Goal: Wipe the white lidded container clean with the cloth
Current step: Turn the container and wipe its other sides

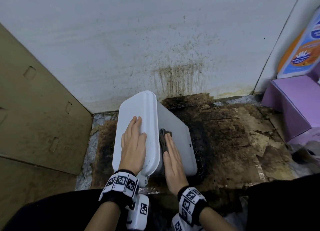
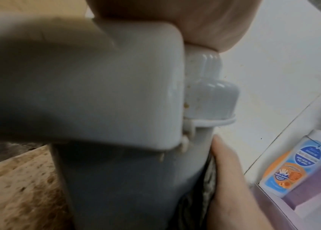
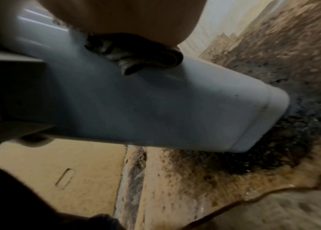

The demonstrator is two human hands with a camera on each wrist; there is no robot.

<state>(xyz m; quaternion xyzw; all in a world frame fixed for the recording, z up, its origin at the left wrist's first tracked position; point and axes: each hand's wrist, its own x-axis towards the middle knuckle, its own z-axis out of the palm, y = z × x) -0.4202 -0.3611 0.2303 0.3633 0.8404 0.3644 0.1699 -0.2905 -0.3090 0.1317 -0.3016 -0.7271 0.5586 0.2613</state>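
Observation:
The white lidded container [image 1: 174,126] stands tilted on stained cardboard, its lid [image 1: 138,109] facing up and to the left. My left hand [image 1: 134,140] lies flat on the lid with straight fingers. Against the container's right side wall my right hand [image 1: 171,152] presses a dark grey cloth [image 1: 163,137] with flat fingers. The right wrist view shows the cloth [image 3: 136,52] bunched under the palm on the container wall [image 3: 155,109]. In the left wrist view the lid's latch [image 2: 210,96] and the right hand [image 2: 232,179] with the cloth [image 2: 208,186] behind it are visible.
Dirty, dark-stained cardboard [image 1: 233,135] covers the floor under the container. A stained white wall [image 1: 155,40] rises behind. A brown cardboard panel [image 1: 34,109] stands at the left. A purple box [image 1: 292,106] and a blue-orange package [image 1: 301,49] sit at the right.

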